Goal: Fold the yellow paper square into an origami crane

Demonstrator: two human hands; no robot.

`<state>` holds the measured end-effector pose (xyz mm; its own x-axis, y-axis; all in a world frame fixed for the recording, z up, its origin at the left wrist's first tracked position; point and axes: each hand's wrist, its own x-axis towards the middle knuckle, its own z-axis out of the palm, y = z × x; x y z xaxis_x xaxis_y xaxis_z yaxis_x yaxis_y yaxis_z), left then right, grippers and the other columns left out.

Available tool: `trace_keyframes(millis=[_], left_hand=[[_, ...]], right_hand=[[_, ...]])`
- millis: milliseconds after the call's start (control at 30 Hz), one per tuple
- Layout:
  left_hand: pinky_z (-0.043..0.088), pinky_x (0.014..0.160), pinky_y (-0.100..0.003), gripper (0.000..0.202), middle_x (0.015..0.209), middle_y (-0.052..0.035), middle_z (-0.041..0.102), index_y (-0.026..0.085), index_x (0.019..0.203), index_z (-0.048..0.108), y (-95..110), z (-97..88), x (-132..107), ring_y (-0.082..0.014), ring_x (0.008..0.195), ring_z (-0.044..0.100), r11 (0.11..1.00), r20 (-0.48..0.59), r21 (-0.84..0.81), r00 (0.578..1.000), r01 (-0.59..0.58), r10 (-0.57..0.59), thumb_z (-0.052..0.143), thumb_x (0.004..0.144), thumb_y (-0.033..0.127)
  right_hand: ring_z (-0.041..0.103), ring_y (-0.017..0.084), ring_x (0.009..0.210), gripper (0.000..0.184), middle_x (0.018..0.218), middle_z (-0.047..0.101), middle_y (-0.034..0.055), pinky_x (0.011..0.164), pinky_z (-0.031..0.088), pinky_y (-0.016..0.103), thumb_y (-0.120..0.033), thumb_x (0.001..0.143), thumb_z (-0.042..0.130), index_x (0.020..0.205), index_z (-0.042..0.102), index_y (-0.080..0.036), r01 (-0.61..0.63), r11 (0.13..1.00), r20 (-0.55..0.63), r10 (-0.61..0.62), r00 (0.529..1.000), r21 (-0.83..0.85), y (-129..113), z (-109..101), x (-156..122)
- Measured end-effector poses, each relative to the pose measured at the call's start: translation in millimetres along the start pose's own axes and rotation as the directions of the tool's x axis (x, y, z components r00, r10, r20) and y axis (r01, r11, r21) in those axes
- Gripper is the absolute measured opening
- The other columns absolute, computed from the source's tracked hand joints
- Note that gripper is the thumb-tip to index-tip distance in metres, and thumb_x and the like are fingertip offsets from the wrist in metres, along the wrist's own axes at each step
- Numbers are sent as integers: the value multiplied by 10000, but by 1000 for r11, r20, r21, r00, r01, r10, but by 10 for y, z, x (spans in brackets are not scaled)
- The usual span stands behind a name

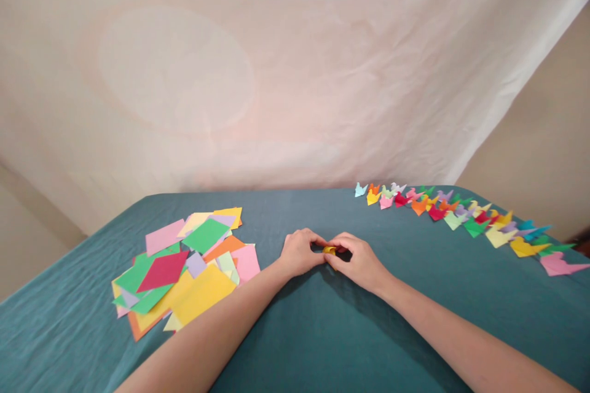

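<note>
Between my two hands is a small folded piece of yellow paper (329, 250), mostly covered by fingers. My left hand (302, 252) pinches its left side with thumb and fingertips. From the other side, my right hand (358, 258) grips it the same way, and the fingertips of both hands nearly meet. The paper is held just over the middle of the table, and its exact folded shape is hidden.
A loose pile of coloured paper sheets (203, 295) lies to the left, close to my left forearm. Rows of small folded paper birds (474, 227) run along the right side of the green-clothed table (322, 344). A pale cloth (295, 73) hangs behind.
</note>
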<state>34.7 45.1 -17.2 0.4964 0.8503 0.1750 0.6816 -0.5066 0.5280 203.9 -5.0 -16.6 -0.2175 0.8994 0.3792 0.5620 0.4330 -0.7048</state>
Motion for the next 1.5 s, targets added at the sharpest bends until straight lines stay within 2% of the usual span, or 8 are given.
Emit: trace_keyframes(millis=[267, 500, 867, 1033, 1300, 1500], left_hand=[[424, 739, -252, 267, 896, 6, 664, 286, 910, 705, 16, -19, -16, -176, 845, 582, 1000, 3, 13, 1000, 3, -3, 622, 693, 417], [417, 743, -218, 260, 849, 14, 664, 310, 938, 708, -14, -39, -14, -146, 823, 583, 997, 27, -56, 998, -52, 54, 596, 743, 442], [423, 730, -225, 241, 869, 18, 663, 326, 930, 708, -16, -8, -16, -151, 822, 588, 1000, -7, -20, 1000, -12, 12, 638, 710, 391], [422, 750, -237, 228, 878, 11, 665, 308, 921, 712, -8, -5, -23, -158, 838, 589, 1000, -18, -17, 1000, -17, 17, 628, 725, 390], [421, 815, -238, 268, 958, 2, 655, 283, 981, 696, -86, -157, -15, -166, 903, 588, 985, 126, -115, 982, -126, 140, 652, 729, 365], [433, 801, -217, 203, 903, -16, 683, 210, 931, 716, -113, -199, 6, -153, 870, 608, 949, 149, -249, 961, -191, 233, 632, 764, 288]], right_hand=[[582, 153, 737, 142, 835, 624, 37, 685, 459, 267, -179, 794, 546, 872, 664, -188, 10, 998, -63, -14, 998, -61, 14, 72, -24], [591, 156, 760, 172, 841, 624, 38, 703, 463, 265, -142, 799, 509, 866, 660, -191, 26, 997, -60, -30, 998, -70, 28, 69, -30], [587, 161, 768, 160, 861, 618, 39, 706, 467, 273, -158, 769, 554, 896, 645, -192, 43, 995, -67, -49, 997, -87, -4, 87, -36], [588, 159, 776, 163, 866, 614, 33, 710, 465, 272, -164, 810, 517, 897, 648, -209, 65, 991, -41, -70, 997, -113, 23, 85, -43], [587, 162, 822, 181, 907, 612, 36, 752, 461, 280, -160, 855, 477, 905, 642, -215, 81, 986, -2, -83, 997, -148, 66, 74, -40], [589, 156, 814, 188, 897, 614, 31, 747, 462, 274, -158, 860, 475, 911, 646, -219, 94, 983, 7, -94, 996, -156, 71, 68, -43]])
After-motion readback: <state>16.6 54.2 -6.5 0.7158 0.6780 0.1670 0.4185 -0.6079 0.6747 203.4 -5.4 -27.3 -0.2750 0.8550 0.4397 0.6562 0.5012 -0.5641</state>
